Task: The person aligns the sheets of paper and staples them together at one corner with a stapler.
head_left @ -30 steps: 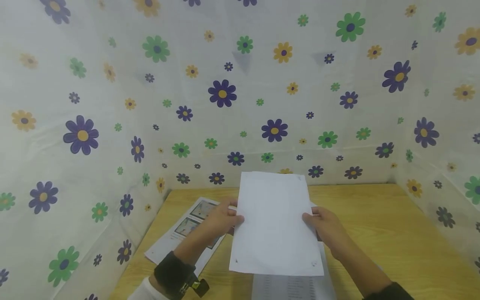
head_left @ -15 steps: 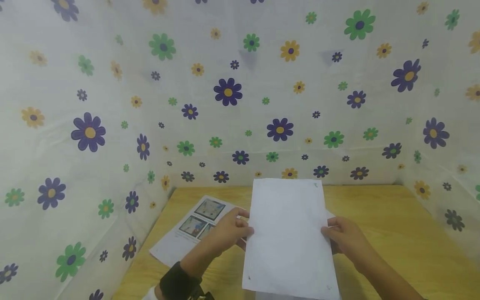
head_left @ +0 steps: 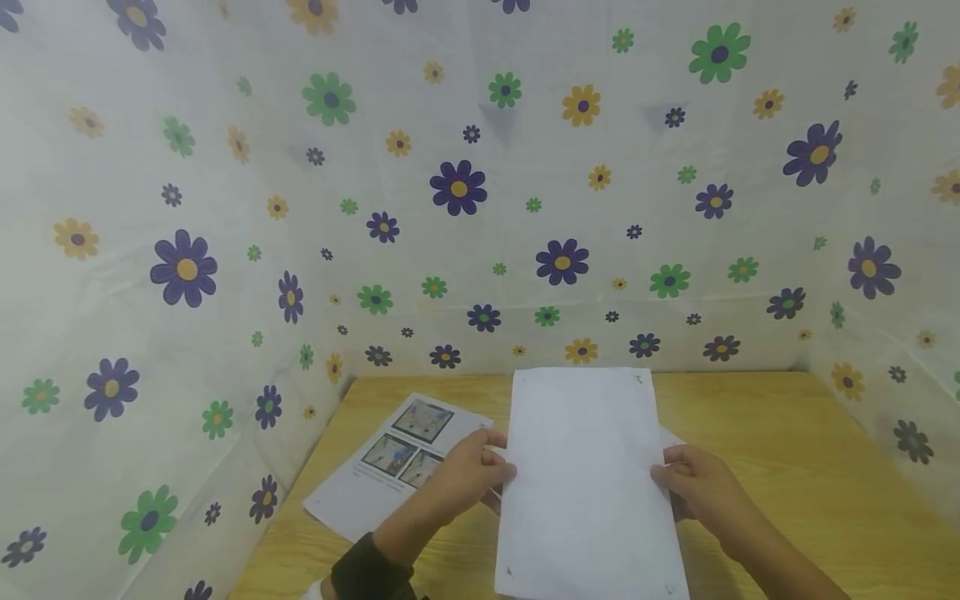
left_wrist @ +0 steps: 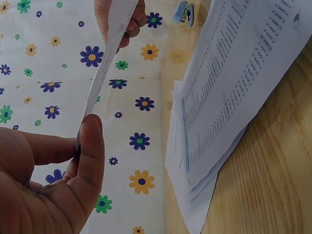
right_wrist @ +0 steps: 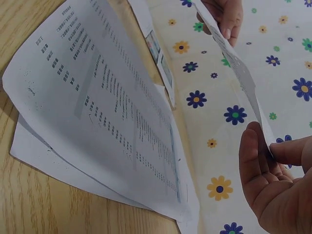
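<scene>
Both hands hold up a white paper sheet [head_left: 585, 483] above the table, its blank side facing the head camera. My left hand [head_left: 468, 475] pinches the left edge between thumb and fingers. At the right edge my right hand [head_left: 701, 487] pinches it the same way. In the left wrist view the sheet [left_wrist: 105, 68] appears nearly edge-on, thumb on one face and fingers on the other. Beneath it lie printed sheets [right_wrist: 107, 107] stacked loosely on the table, with lines of text and their edges uneven.
A page with printed pictures [head_left: 390, 467] lies at an angle on the wooden table [head_left: 787, 467], left of the held sheet. A small blue stapler [left_wrist: 184, 13] shows in the left wrist view. Flower-patterned cloth [head_left: 480, 208] walls the table at the back and sides.
The held sheet and both hands have come lower and shifted right in the head view, partly because the camera turned slightly. The printed stack below is now mostly hidden there.
</scene>
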### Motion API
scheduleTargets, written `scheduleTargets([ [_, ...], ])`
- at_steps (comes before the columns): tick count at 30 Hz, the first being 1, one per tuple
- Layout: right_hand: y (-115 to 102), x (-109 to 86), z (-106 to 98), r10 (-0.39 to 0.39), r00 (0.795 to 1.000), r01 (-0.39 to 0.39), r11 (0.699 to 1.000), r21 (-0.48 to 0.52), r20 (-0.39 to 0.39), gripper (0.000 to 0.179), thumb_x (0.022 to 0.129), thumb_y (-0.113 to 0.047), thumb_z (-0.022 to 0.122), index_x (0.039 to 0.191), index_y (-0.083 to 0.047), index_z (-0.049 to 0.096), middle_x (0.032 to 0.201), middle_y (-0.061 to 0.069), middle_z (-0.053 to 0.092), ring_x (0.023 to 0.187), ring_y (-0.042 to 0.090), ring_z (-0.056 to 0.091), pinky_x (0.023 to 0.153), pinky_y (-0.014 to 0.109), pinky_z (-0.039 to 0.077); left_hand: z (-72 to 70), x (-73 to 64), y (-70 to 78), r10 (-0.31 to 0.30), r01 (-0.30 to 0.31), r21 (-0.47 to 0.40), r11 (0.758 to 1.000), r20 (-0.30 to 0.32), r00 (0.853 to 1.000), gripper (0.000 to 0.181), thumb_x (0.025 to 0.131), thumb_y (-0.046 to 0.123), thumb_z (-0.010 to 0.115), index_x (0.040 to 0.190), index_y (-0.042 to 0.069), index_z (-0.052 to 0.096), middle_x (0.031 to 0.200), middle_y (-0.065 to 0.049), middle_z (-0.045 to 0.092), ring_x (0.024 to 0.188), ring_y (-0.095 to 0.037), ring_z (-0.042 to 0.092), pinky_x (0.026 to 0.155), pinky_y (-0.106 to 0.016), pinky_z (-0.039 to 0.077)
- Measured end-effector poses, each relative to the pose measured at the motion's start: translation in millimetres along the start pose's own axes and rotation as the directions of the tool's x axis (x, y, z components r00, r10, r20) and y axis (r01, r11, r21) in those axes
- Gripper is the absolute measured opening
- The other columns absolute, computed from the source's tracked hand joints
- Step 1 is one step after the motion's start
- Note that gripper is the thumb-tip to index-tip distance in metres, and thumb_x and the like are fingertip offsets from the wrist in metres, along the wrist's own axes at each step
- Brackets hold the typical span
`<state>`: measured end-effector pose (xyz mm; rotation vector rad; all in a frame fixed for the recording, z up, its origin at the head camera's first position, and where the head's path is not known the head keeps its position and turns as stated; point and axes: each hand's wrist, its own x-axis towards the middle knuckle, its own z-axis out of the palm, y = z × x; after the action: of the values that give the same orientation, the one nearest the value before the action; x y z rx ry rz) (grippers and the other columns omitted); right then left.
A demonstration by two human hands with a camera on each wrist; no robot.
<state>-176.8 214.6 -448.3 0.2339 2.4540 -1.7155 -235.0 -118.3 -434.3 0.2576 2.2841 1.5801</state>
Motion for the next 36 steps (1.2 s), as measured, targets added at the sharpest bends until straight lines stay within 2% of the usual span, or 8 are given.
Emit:
scheduleTargets([
  [12, 4.7, -3.6, -2.2, -0.003, 1.000, 0.003, 1.000, -0.028, 0.007, 0.047, 0.101, -0.019, 0.062, 0.131, 0.015, 0.052, 0.123, 0.029, 0.065, 0.100, 0.029, 0.071, 0.080, 0.044, 0.062, 4.4, -1.3, -5.5, -0.029, 0.029, 0.048, 0.998, 0.013, 0.999, 0.041, 0.095, 0.014, 0.072, 0.130, 0.000, 0.055, 0.092, -0.010, 0.071, 0.065, -0.028, 0.072, 0.060, -0.038, 0.061],
  [17, 8.8, -2.8, -1.3, 0.003, 1.000, -0.002, 0.999, -0.037, 0.012, 0.048, 0.100, -0.020, 0.063, 0.131, 0.015, 0.052, 0.123, 0.029, 0.065, 0.099, 0.028, 0.071, 0.078, 0.043, 0.062, 6.9, -1.5, -9.9, -0.021, 0.021, 0.027, 0.999, 0.025, 0.999, 0.039, 0.095, 0.011, 0.071, 0.128, -0.002, 0.055, 0.092, -0.011, 0.071, 0.064, -0.027, 0.072, 0.057, -0.038, 0.061],
  [21, 12.6, -3.3, 1.1, 0.002, 1.000, -0.002, 1.000, -0.026, 0.007, 0.045, 0.099, -0.017, 0.064, 0.129, 0.016, 0.053, 0.118, 0.028, 0.067, 0.097, 0.029, 0.072, 0.077, 0.043, 0.062, 9.0, -0.7, -13.0, -0.013, 0.013, 0.008, 1.000, 0.039, 0.999, 0.038, 0.095, 0.009, 0.069, 0.127, -0.004, 0.054, 0.090, -0.012, 0.071, 0.065, -0.027, 0.072, 0.056, -0.039, 0.061],
  [27, 20.5, -6.0, 5.8, 0.015, 1.000, -0.015, 1.000, 0.006, 0.013, 0.044, 0.099, -0.014, 0.063, 0.129, 0.016, 0.053, 0.104, 0.018, 0.072, 0.087, 0.028, 0.073, 0.072, 0.042, 0.062, 13.3, -2.2, -16.3, -0.033, 0.032, 0.032, 0.999, 0.034, 0.999, 0.038, 0.094, 0.008, 0.070, 0.126, -0.005, 0.054, 0.088, -0.012, 0.071, 0.064, -0.025, 0.071, 0.055, -0.038, 0.060],
  [32, 26.5, -6.0, 5.7, 0.029, 0.999, -0.029, 1.000, -0.008, 0.015, 0.050, 0.098, -0.017, 0.065, 0.133, 0.016, 0.051, 0.108, 0.018, 0.073, 0.090, 0.028, 0.074, 0.074, 0.042, 0.062, 17.1, -2.9, -17.8, -0.038, 0.037, 0.038, 0.999, 0.035, 0.999, 0.036, 0.093, 0.006, 0.069, 0.124, -0.006, 0.054, 0.087, -0.012, 0.071, 0.065, -0.026, 0.071, 0.055, -0.039, 0.060],
  [36, 31.1, -4.4, 6.2, 0.041, 0.999, -0.040, 0.999, -0.021, 0.019, 0.051, 0.097, -0.017, 0.066, 0.132, 0.016, 0.052, 0.105, 0.017, 0.074, 0.088, 0.028, 0.074, 0.072, 0.042, 0.062, 19.2, -1.7, -20.6, -0.029, 0.028, 0.028, 0.999, 0.051, 0.998, 0.034, 0.093, 0.003, 0.068, 0.122, -0.008, 0.054, 0.085, -0.014, 0.071, 0.065, -0.025, 0.071, 0.053, -0.039, 0.060],
])
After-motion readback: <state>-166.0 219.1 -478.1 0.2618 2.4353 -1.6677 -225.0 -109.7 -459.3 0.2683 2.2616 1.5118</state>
